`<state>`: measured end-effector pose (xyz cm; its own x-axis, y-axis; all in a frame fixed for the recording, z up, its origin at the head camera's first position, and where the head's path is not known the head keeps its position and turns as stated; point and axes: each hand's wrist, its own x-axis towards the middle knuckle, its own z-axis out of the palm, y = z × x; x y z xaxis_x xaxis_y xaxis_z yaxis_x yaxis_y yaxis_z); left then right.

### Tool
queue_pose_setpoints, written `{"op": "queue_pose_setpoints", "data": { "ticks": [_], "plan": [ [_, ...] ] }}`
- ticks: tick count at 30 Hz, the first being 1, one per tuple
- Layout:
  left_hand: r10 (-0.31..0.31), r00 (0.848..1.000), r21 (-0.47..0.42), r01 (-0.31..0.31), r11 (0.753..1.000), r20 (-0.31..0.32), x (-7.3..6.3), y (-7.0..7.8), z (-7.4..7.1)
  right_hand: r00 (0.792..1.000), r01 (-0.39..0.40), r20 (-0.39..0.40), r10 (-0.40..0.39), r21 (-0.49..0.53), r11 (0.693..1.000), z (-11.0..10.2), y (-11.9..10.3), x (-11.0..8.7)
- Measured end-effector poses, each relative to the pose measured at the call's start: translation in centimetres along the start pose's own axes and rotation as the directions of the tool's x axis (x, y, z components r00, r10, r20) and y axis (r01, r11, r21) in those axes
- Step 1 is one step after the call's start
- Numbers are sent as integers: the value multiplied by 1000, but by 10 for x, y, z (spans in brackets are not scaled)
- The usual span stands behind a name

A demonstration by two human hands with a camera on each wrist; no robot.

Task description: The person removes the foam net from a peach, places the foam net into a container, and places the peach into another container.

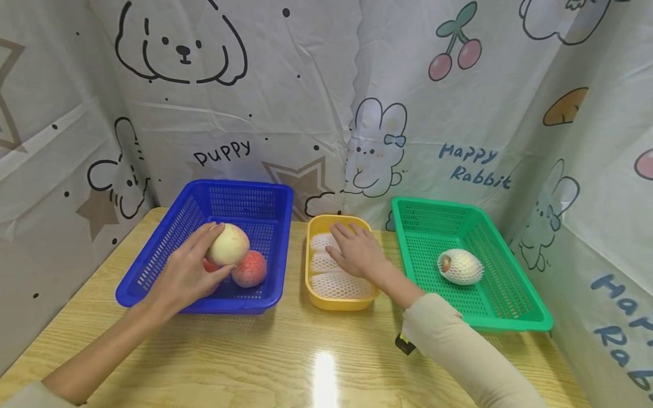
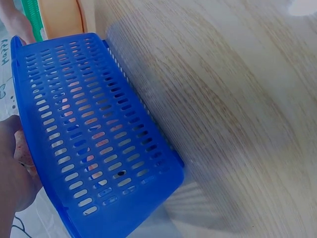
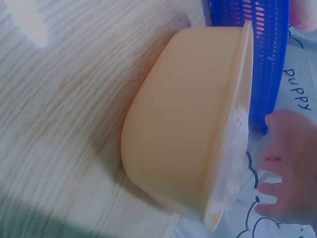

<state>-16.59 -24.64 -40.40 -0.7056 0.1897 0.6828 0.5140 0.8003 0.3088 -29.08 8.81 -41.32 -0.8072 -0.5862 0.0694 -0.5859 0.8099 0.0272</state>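
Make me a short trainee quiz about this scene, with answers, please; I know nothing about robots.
1. True or false: a pale oval fruit wrapped in white foam netting lies in the green rectangular plastic basket.

2. What does the person's left grip hold?
A) a wooden spoon
B) a bare, round, pale-yellow fruit
C) a glass bottle

3. Which container stands between the blue rectangular plastic basket and the green one, and what lies in it?

Key:
1. True.
2. B.
3. The yellow rounded plastic container; white mesh foam sleeves lie in it.
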Motion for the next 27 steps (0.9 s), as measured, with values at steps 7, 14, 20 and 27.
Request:
{"op": "queue_pose_setpoints", "data": {
  "ticks": [7, 14, 20, 27],
  "plan": [
    [-19, 1000, 6, 19, 1000, 16, 2, -1, 2, 978, 158, -150, -146, 74, 985, -9, -13, -5],
    [-17, 1000, 18, 17, 1000, 16, 3, -4, 5, 933, 304, -235, -272, 112, 946, -13, -27, -9],
    [-32, 999, 14, 32, 999, 32, 3, -6, 7, 874, 434, -295, -385, 122, 892, -12, -36, -12],
    [-47, 998, 10, 47, 999, 43, 4, -8, 10, 800, 555, -352, -487, 125, 822, -13, -50, -17]
  ]
}}
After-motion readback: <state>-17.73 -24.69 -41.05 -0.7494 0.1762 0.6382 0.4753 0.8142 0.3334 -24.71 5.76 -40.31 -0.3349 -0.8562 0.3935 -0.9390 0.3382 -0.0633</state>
